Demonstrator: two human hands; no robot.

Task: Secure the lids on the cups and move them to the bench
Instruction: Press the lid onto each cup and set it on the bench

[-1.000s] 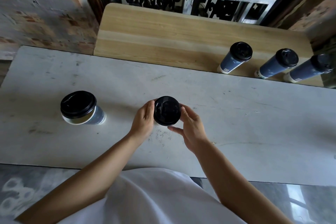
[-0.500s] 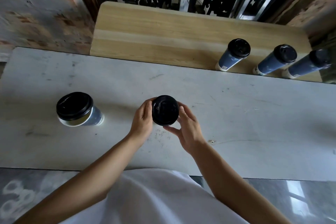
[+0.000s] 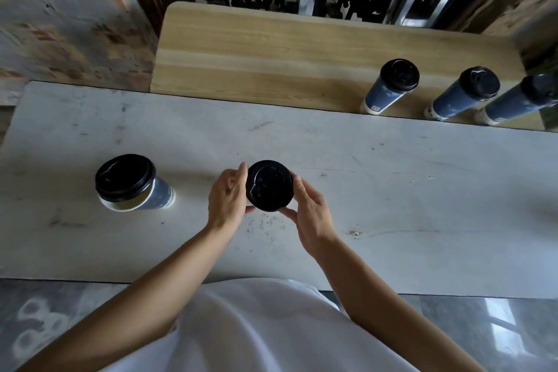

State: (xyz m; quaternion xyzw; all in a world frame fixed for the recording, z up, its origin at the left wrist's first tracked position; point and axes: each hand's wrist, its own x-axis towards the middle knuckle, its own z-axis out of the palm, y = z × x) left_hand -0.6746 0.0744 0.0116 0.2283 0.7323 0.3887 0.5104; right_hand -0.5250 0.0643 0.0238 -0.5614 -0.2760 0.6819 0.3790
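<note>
The black lid sits on a cup that stands upright on the pale table, seen from straight above so the cup's body is hidden; the left hand cups its rim at nine o'clock and the right hand pinches it at four o'clock, both closed narrowly on it. The wooden bench lies at twelve o'clock, three lidded blue cups at its one-o'clock end; another lidded cup waits at nine o'clock, nearer the left hand; embossed lid lettering and cup labels are too small to read.
</note>
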